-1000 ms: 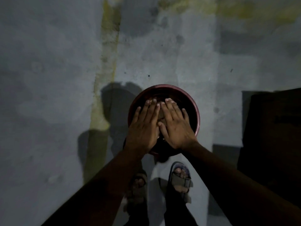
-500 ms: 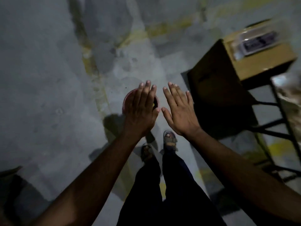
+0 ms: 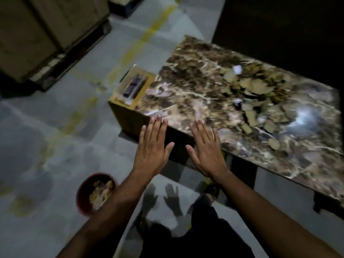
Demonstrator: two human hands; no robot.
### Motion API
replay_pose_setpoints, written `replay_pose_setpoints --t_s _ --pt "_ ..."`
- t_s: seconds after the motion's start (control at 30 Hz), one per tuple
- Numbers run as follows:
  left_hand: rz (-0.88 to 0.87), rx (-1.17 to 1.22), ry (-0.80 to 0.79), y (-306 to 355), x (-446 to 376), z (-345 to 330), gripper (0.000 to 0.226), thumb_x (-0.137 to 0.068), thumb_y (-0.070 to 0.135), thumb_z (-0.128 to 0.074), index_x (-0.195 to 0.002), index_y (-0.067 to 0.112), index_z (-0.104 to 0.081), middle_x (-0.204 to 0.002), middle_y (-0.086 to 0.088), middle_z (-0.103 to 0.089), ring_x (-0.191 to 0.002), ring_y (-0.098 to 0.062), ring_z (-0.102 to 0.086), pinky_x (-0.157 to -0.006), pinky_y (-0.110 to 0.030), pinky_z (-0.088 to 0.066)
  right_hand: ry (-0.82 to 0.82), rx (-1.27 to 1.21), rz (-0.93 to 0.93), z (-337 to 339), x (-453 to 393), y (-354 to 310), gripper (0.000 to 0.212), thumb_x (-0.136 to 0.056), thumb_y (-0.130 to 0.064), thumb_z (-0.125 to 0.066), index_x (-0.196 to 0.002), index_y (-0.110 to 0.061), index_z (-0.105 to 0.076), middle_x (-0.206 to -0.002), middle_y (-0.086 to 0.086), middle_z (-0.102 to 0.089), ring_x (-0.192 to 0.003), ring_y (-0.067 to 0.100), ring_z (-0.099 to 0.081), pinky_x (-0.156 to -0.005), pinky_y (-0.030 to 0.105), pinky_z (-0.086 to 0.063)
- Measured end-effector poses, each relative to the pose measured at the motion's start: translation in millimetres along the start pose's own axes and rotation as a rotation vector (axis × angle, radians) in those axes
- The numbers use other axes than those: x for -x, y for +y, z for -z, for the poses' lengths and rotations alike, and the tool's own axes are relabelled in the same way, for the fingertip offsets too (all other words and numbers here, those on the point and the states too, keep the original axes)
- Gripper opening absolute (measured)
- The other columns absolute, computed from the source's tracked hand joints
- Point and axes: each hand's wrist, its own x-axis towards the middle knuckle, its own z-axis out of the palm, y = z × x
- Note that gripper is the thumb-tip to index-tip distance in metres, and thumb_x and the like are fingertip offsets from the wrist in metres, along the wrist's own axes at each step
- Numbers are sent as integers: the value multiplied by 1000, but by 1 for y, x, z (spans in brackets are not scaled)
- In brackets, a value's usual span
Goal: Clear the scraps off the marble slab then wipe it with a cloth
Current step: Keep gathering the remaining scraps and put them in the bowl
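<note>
A brown marble slab (image 3: 195, 86) lies ahead and to the right, seen at an angle. Several tan scraps (image 3: 251, 90) are scattered over its middle and right part. My left hand (image 3: 152, 146) and my right hand (image 3: 206, 148) are held out flat, palms down, fingers straight, empty, in the air near the slab's near-left corner. A dark red bucket (image 3: 83, 194) stands on the floor at lower left, behind my left forearm, with scraps inside it.
A small wooden stand (image 3: 126, 112) at the slab's left end carries a clear packet (image 3: 133, 84). Large crates (image 3: 46, 34) on pallets stand at the upper left. The grey floor has faded yellow lines. My feet and dark trousers (image 3: 195, 239) are below.
Both hands were over the red bucket on the floor; they lifted, still flat, and my view swung up and right to the marble slab. The bucket now sits at lower left.
</note>
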Motion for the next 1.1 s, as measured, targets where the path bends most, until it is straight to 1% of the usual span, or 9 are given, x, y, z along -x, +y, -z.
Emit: replay_pose_setpoints --t_s 0.13,0.23,0.37,0.5,0.6,0.7,0.83,0.97,1.1 --pt "-175 41 -53 85 -63 -32 75 -100 52 -33 -160 10 -20 -166 -14 -22 -154 -30 -21 -122 -51 -26 67 -8 -139 24 17 88 69 -103 -54 -32 -163 -26 -14 -172 -2 -5 -158 14 0 -125 51 -12" --pt "-250 42 -103 152 -105 -60 79 -98 56 -36 -160 11 -21 -167 -12 -21 -153 -27 -23 -123 -45 -18 92 -46 -214 41 32 159 67 -103 -53 -34 -163 -27 -16 -172 -4 -3 -158 13 2 -124 50 -11" --pt "-250 -10 -278 202 -122 -104 86 -94 69 -33 -162 19 -11 -165 -10 -26 -149 -33 -31 -116 -50 -31 47 -30 -394 55 53 235 70 -98 -63 -37 -159 -32 -22 -168 8 -18 -153 29 -21 -117 54 -27" --pt "-301 -92 -415 228 -123 -127 92 -83 71 -55 -155 21 -26 -140 -13 -51 -120 -34 -55 -89 -44 -53 -105 -45 -650 57 75 284 89 -88 -67 -54 -160 -34 -14 -157 19 -22 -143 40 -26 -109 52 -35" --pt "-373 -141 -506 249 -127 -136 90 -81 71 -56 -151 24 -27 -129 -9 -49 -108 -31 -57 -78 -42 -50 -232 -193 -679 48 83 305 99 -82 -62 -67 -160 -33 -13 -148 16 -21 -135 39 -36 -102 42 -43" --pt "-406 -118 -558 263 -138 -144 71 -85 64 -54 -142 23 -37 -122 -6 -48 -106 -29 -54 -74 -39 -45 -241 -284 -623 34 75 310 85 -85 -45 -73 -155 -27 -30 -141 11 -31 -126 33 -47 -97 36 -46" --pt "-453 -45 -496 279 -163 -158 32 -93 39 -50 -117 18 -51 -112 -3 -49 -102 -28 -52 -75 -37 -39 -127 -324 -596 32 43 310 46 -97 -21 -64 -141 -22 -50 -136 9 -43 -117 30 -54 -82 29 -38" --pt "-440 78 -493 287 -195 -164 41 -89 18 -52 -130 13 -54 -122 -7 -55 -111 -31 -52 -90 -41 -46 -125 -438 -534 38 3 319 49 -96 -10 -59 -145 -15 -53 -140 15 -54 -123 35 -56 -99 36 -46" --pt "-430 157 -380 279 -231 -151 44 -91 15 -57 -135 12 -56 -131 -7 -57 -119 -27 -51 -98 -41 -46 210 -431 -631 70 -8 345 34 -93 -12 -64 -125 -19 -68 -118 6 -69 -99 20 -65 -90 37 -56"
